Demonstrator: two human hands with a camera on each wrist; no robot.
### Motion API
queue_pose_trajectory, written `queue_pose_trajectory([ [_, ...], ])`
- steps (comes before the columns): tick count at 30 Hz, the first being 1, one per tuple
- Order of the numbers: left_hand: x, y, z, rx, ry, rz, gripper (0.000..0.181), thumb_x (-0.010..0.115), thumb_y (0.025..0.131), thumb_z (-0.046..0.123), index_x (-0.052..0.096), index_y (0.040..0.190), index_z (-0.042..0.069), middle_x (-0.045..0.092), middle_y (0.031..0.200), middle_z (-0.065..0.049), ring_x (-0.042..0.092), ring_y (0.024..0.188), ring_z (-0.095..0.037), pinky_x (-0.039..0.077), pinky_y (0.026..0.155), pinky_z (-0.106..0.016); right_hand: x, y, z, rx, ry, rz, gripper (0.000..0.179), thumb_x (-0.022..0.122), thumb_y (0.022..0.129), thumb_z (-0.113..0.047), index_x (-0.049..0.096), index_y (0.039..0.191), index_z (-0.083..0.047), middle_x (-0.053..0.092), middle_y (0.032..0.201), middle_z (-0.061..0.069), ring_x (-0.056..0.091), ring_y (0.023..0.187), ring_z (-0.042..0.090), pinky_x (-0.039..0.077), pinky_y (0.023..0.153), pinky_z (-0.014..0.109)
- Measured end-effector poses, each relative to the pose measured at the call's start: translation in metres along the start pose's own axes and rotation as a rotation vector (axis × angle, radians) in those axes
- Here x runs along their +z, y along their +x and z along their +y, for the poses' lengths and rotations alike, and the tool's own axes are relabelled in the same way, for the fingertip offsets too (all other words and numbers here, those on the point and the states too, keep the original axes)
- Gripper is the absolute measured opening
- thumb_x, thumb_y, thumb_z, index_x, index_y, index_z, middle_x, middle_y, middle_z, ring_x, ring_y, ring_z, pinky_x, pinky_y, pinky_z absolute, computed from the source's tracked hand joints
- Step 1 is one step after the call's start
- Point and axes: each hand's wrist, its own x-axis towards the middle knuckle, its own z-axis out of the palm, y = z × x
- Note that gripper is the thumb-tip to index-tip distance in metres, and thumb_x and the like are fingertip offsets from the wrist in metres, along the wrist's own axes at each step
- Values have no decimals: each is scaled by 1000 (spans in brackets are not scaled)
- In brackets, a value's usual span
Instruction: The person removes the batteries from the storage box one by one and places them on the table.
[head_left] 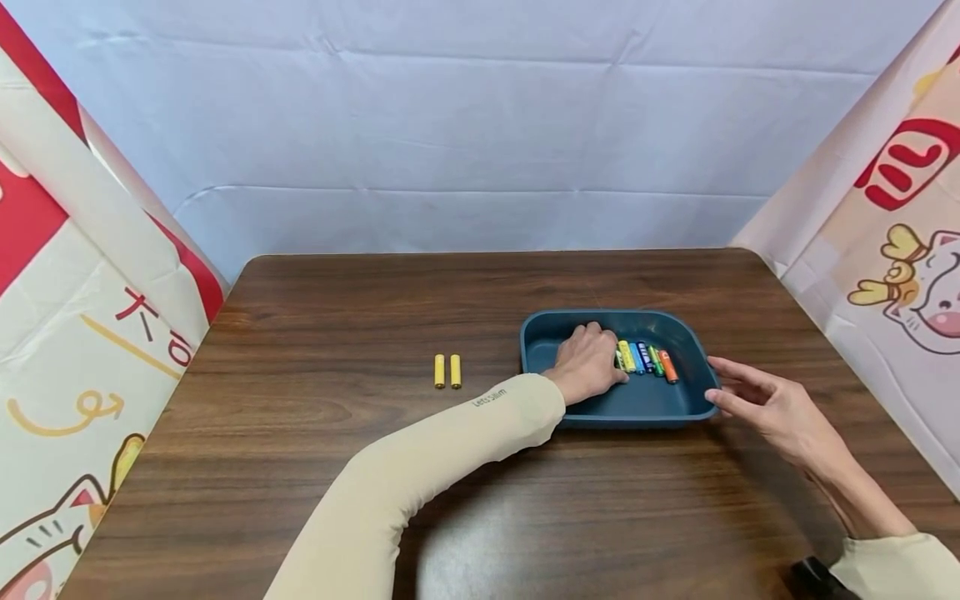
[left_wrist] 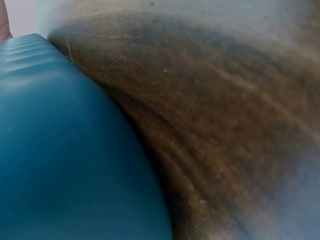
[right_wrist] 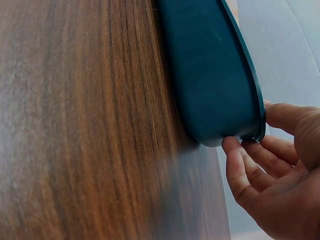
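Observation:
A dark teal rectangular tray (head_left: 637,410) stands on the table. My left hand (head_left: 588,358) reaches down into it from the left, at the left end of a row of small batteries (head_left: 640,357) in yellow, blue, green and orange. Its fingertips are hidden below the back of the hand, so I cannot tell whether it holds a battery. At the tray's right end my right hand (head_left: 780,408) grips the rim, thumb on the top edge and fingers (right_wrist: 265,160) against the outer wall. Two yellow batteries (head_left: 447,372) stand side by side on the table, left of the tray.
The brown wood-grain table (head_left: 337,333) ends at a pale cloth backdrop (head_left: 480,125). Printed cloths hang at the left (head_left: 82,250) and right (head_left: 885,250) edges. Near my right sleeve lies a black object (head_left: 817,577) at the bottom of the head view.

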Motion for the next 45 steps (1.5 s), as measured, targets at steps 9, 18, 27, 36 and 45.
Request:
queue_pose_trajectory([
  [9, -4, 2, -2, 27, -38, -19, 26, 75, 94, 47, 71, 98, 21, 57, 105, 1, 49, 90, -14, 47, 72, -27, -1, -1, -1, -2, -14, -1, 59, 70, 101, -17, 48, 149, 8, 73, 100, -15, 72, 81, 10, 56, 68, 19],
  [18, -23, -4, -12, 26, -208, -98, 41, 76, 94, 43, 71, 126, 18, 62, 112, 3, 52, 89, -10, 47, 74, -24, -1, 2, -2, 1, -26, -5, 58, 70, 101, -18, 48, 149, 8, 73, 102, -12, 72, 80, 12, 57, 67, 21],
  [27, -57, -24, -29, 144, -349, -111, 55, 75, 96, 38, 60, 143, 14, 60, 130, 1, 56, 105, -8, 49, 82, -21, -2, 1, -2, 7, -52, -6, 58, 70, 101, -19, 49, 149, 7, 74, 103, -10, 72, 80, 11, 57, 67, 21],
  [36, -100, -56, -74, 203, -401, -68, 57, 79, 93, 36, 61, 140, 9, 62, 129, -3, 60, 103, -10, 50, 87, -24, 0, 2, -2, 2, -34, -3, 58, 70, 101, -19, 49, 149, 7, 73, 103, -11, 72, 81, 11, 57, 67, 21],
  [45, -124, -101, -135, 151, -451, 17, 54, 82, 91, 32, 62, 136, 10, 62, 121, -3, 62, 105, -14, 52, 90, -32, -1, 1, -2, 2, -64, -12, 58, 69, 102, -18, 48, 150, 7, 76, 101, 4, 71, 80, 10, 56, 66, 21],
])
